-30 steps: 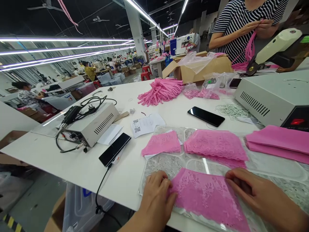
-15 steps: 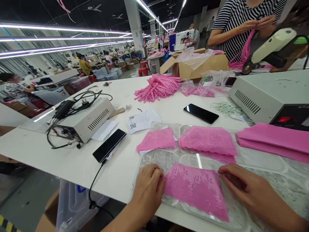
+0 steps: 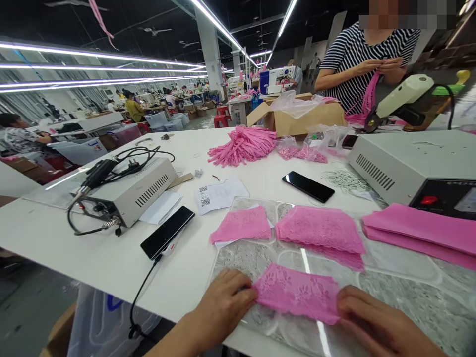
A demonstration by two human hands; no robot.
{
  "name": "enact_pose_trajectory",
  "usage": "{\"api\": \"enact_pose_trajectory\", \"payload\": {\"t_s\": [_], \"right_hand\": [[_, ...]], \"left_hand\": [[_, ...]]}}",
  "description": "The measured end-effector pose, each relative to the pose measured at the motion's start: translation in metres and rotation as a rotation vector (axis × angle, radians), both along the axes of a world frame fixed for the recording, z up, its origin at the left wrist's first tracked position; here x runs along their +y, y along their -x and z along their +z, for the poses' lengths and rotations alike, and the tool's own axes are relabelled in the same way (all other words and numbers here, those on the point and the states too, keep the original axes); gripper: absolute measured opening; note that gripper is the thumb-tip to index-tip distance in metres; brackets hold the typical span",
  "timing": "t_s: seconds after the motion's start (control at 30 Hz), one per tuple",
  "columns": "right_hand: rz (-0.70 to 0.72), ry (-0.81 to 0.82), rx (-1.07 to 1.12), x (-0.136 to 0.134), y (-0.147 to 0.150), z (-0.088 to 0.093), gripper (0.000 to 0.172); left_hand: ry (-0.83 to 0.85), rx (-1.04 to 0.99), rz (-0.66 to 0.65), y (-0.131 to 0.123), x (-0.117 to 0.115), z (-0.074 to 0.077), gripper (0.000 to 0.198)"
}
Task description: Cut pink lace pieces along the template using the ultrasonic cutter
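From here I see the lace piece [image 3: 297,295] over the mat [image 3: 405,300] — left hand [image 3: 227,300] pinching its left end, right hand [image 3: 377,317] its right. Farther off lie a lace stack [image 3: 320,228] and, on the bench [image 3: 119,260], a phone [image 3: 308,186].

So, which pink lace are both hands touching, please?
The front piece, between left hand and right hand; the rear lace piece and lace stack lie untouched.

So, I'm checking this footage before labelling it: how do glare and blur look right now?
Head view: a bright glare streak shows on the mat above and below the pink lace, whose pattern reads clearly; head view: ceiling lights glow white against a dark ceiling; head view: the far right background looks smeared, while left hand and right hand look fairly sharp.
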State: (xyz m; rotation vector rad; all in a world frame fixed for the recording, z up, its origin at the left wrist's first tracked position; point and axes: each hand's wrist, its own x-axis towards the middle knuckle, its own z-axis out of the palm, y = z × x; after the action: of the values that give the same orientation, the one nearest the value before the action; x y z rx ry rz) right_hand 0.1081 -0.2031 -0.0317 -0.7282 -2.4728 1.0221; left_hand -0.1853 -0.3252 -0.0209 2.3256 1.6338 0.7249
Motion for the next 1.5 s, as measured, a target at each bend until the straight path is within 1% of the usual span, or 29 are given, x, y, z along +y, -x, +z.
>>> {"api": "enact_pose_trajectory", "payload": {"t_s": [0.03,0.1,0.13,0.17,0.27,0.33,0.4,0.43,0.5,0.6,0.67,0.7,0.77,0.83,0.9,0.97,1.07,1.1,1.17,1.23,1.27,1.3,1.4,1.5], "right_hand": [[-0.027,0.074,-0.017,0.008,0.004,0.007,0.025],[-0.08,0.153,-0.063,0.032,0.02,0.026,0.036],[-0.059,0.208,-0.079,0.047,0.032,0.038,0.038],[-0.033,0.229,-0.081,0.063,0.046,0.05,0.041],[-0.013,0.199,-0.021,0.11,0.091,0.08,0.037],[-0.009,0.126,0.056,0.131,0.117,0.09,0.034],[0.02,0.042,0.112,0.141,0.137,0.088,0.031],[0.047,0.0,0.125,0.141,0.143,0.083,0.028],[0.129,-0.072,0.12,0.135,0.152,0.067,0.022],[0.262,-0.134,0.086,0.121,0.156,0.041,0.012],[0.306,-0.155,0.076,0.115,0.153,0.031,0.008],[0.3,-0.164,0.08,0.114,0.149,0.029,0.009],[0.224,-0.188,0.101,0.115,0.134,0.032,0.013],[0.089,-0.216,0.125,0.119,0.11,0.039,0.017],[-0.041,-0.239,0.124,0.12,0.081,0.045,0.02],[-0.133,-0.254,0.085,0.119,0.052,0.045,0.021],[-0.197,-0.279,-0.006,0.114,0.022,0.034,0.018],[-0.202,-0.287,-0.034,0.113,0.017,0.029,0.019],[-0.199,-0.298,-0.074,0.114,0.011,0.02,0.019],[-0.18,-0.299,-0.092,0.117,0.011,0.014,0.015],[-0.166,-0.297,-0.095,0.119,0.011,0.013,0.015],[-0.151,-0.293,-0.095,0.121,0.011,0.012,0.018],[-0.116,-0.279,-0.093,0.127,0.011,0.012,0.024],[-0.102,-0.269,-0.093,0.128,0.01,0.013,0.028]], "left_hand": [[0.023,-0.021,0.013,0.001,0.005,0.002,0.022],[0.041,-0.063,0.061,0.01,0.021,0.011,0.022],[0.036,-0.084,0.09,0.017,0.032,0.017,0.022],[0.027,-0.102,0.143,0.027,0.044,0.025,0.023],[-0.026,-0.131,0.25,0.064,0.083,0.049,0.018],[-0.086,-0.129,0.304,0.086,0.099,0.062,0.017],[-0.109,-0.11,0.312,0.101,0.102,0.064,0.019],[-0.103,-0.097,0.302,0.105,0.1,0.062,0.02],[-0.066,-0.066,0.271,0.11,0.089,0.049,0.02],[0.006,-0.026,0.225,0.112,0.071,0.026,0.021],[0.045,-0.006,0.198,0.111,0.063,0.018,0.021],[0.054,0.002,0.188,0.11,0.06,0.017,0.021],[0.05,0.013,0.178,0.106,0.06,0.02,0.021],[0.023,0.016,0.163,0.096,0.066,0.026,0.021],[0.003,0.02,0.109,0.078,0.077,0.03,0.018],[0.001,0.03,0.019,0.054,0.094,0.031,0.011],[0.012,0.057,-0.098,0.015,0.128,0.026,0.006],[0.018,0.069,-0.122,0.004,0.139,0.023,0.01],[0.042,0.098,-0.164,-0.012,0.159,0.02,0.016],[0.074,0.118,-0.191,-0.019,0.173,0.019,0.01],[0.09,0.121,-0.199,-0.02,0.177,0.02,0.006],[0.107,0.122,-0.206,-0.02,0.18,0.021,0.008],[0.161,0.118,-0.234,-0.017,0.184,0.028,0.022],[0.228,0.119,-0.26,-0.015,0.187,0.034,0.022]]}}
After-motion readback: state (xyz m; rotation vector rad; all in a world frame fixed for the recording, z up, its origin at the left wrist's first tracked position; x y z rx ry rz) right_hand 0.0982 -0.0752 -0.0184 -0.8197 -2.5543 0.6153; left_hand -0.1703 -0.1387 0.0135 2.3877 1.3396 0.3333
